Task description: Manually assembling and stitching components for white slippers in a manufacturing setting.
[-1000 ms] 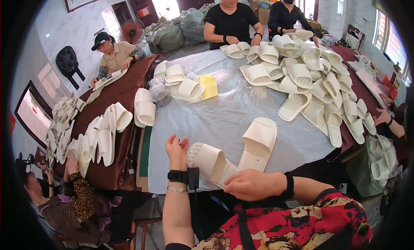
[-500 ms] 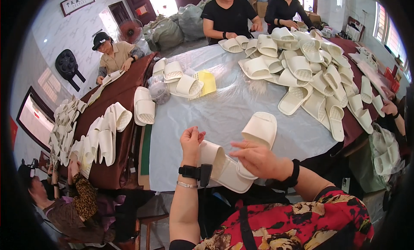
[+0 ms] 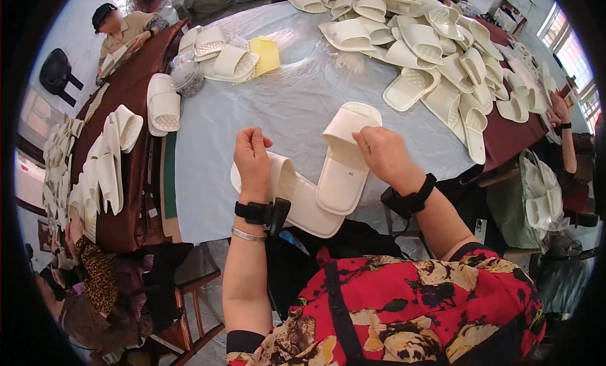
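Note:
Two cream slippers lie before me on the table edge. The right slipper (image 3: pixel 344 180) points away from me, its heel resting over the sole of the left slipper (image 3: pixel 309 205), which lies aslant. My left hand (image 3: pixel 252 157) is raised over the toe end of the left slipper with its fingers curled together. Whatever those fingers pinch, if anything, is too small to make out. At the right edge of the other slipper's strap, my right hand (image 3: pixel 390 152) is closed with fingertips against it. Its palm side is hidden, so I cannot tell what it pinches.
A large heap of cream slippers (image 3: pixel 435 56) covers the table's far right. Several more slippers, a yellow sheet (image 3: pixel 265 54) and a clear tub of small items (image 3: pixel 187 78) stand far left. Co-workers sit around a brown-covered table (image 3: pixel 136 170); a bag of slippers (image 3: pixel 540 192) is at right.
My view has tilted down and turned right. My right hand has moved from the right slipper's heel to its strap, its fingers now curled in. The left hand stays over the left slipper.

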Demonstrator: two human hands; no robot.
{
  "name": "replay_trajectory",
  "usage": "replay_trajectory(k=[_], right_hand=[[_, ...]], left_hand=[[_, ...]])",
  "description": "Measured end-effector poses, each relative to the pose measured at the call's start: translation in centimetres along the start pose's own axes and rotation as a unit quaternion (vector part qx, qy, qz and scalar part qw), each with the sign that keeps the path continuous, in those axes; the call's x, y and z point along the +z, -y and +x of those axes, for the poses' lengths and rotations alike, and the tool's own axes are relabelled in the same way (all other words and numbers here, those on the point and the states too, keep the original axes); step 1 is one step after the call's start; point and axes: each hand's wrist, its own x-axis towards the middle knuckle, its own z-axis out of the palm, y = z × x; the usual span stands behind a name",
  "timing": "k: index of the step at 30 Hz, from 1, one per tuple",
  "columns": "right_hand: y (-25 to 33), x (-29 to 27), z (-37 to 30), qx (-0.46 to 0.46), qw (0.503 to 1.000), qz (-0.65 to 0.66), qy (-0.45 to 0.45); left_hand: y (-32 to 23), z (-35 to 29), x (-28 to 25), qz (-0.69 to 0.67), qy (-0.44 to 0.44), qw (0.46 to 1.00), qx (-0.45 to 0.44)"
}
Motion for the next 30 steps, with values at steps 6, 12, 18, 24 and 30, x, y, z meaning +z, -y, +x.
replay_trajectory(k=[6, 12, 18, 24, 30], right_hand=[[-0.7, 0.3, -0.9, 0.013, 0.989, -0.078, 0.121], [-0.5, 1.5, 0.1, -0.002, 0.958, -0.19, 0.213], [-1.5, 0.4, 0.9, -0.017, 0.947, -0.238, 0.215], [-2.9, -0.1, -0.1, -0.157, 0.972, -0.124, 0.126], [-1.3, -1.3, -0.9, -0.088, 0.992, 0.022, 0.088]], left_hand=[[0.0, -1.0, 1.4, -0.043, 0.014, 0.999, 0.025], [0.6, -1.5, 1.7, 0.001, 0.017, 0.997, 0.081], [0.6, -1.5, 1.4, 0.004, 0.019, 0.998, 0.067], [0.4, -1.7, 1.3, -0.002, 0.037, 0.998, 0.052], [-0.7, -2.2, 1.9, 0.015, 0.093, 0.995, 0.03]])
